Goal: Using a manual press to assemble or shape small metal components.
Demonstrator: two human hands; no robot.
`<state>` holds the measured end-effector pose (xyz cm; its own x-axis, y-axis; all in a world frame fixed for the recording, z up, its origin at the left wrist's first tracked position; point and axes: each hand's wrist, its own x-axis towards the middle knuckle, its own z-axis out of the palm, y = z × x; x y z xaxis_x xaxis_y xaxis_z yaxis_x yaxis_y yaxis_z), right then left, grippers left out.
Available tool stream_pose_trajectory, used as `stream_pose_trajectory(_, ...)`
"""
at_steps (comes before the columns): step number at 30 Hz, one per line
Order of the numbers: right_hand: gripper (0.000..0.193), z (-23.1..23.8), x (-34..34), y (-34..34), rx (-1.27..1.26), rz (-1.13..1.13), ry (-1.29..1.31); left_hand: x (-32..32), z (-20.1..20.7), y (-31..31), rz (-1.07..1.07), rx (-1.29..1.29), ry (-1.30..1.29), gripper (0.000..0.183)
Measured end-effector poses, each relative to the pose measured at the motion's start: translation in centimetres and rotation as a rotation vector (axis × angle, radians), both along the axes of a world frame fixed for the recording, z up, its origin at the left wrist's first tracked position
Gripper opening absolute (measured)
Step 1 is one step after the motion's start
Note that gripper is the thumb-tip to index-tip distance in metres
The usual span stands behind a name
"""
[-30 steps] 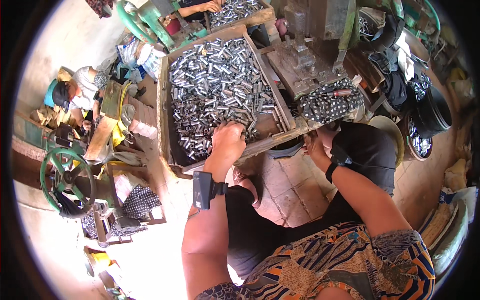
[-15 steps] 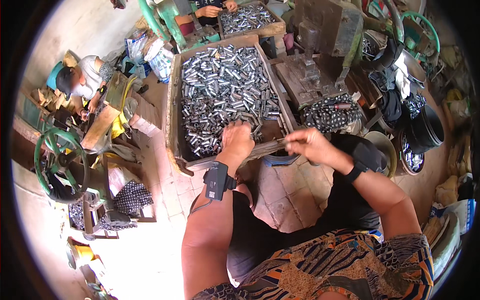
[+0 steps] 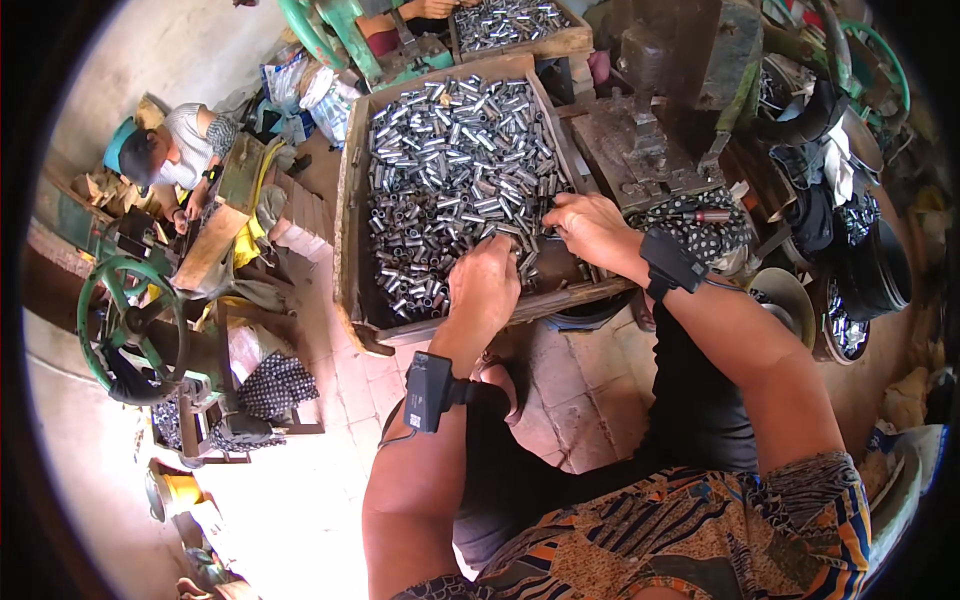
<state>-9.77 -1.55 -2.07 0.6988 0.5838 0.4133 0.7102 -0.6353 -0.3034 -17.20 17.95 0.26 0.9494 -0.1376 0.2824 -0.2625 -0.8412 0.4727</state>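
A wooden tray (image 3: 352, 215) in front of me is heaped with short, shiny metal tubes (image 3: 455, 165). Over the tray's near edge reaches my left hand (image 3: 486, 283), its fingers curled down among the nearest tubes; what they hold is hidden. My right hand (image 3: 598, 232) is inside the tray by its right wall, thumb and fingers pinched around a small metal tube (image 3: 547, 226). Between the two hands, a bare brown patch of the tray floor (image 3: 556, 268) shows, with a few tubes beside it.
A heavy press (image 3: 650, 140) stands right of the tray; a red-handled screwdriver (image 3: 708, 215) lies on spotted cloth there. Black buckets (image 3: 875, 265) are farther right. A co-worker (image 3: 180, 155) sits at the left, near a green handwheel (image 3: 130, 320). Another person's hands (image 3: 430, 10) are by a second tray (image 3: 530, 48).
My right hand has moved from outside the tray's near right corner forward and left, into the tray. My left hand has shifted slightly right, still among the tubes.
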Motion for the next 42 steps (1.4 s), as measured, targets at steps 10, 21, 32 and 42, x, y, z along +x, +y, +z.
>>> stream_pose_trajectory(10, 0.022, -0.9, 1.2, 0.8, -0.287, -0.021, 0.009, 0.8, -0.6, 0.8, 0.003, -0.184, 0.057, 0.014)
stream_pose_trajectory(21, 0.01, -0.9, 0.4, 1.2, -0.318, -0.058, -0.004, 0.1, 0.0, 0.4, 0.029, -0.275, 0.123, 0.016)
stream_pose_trajectory(32, 0.011, -1.7, 1.3, 0.9, -0.154, -0.003, -0.057, 1.8, -0.3, 0.7, -0.029, -0.508, 0.234, 0.014)
stream_pose_trajectory(42, 0.025, 0.7, -1.9, 0.5, 0.504, 0.086, 0.535, 1.0, 0.3, 1.0, 0.027, -0.693, 0.297, 0.013)
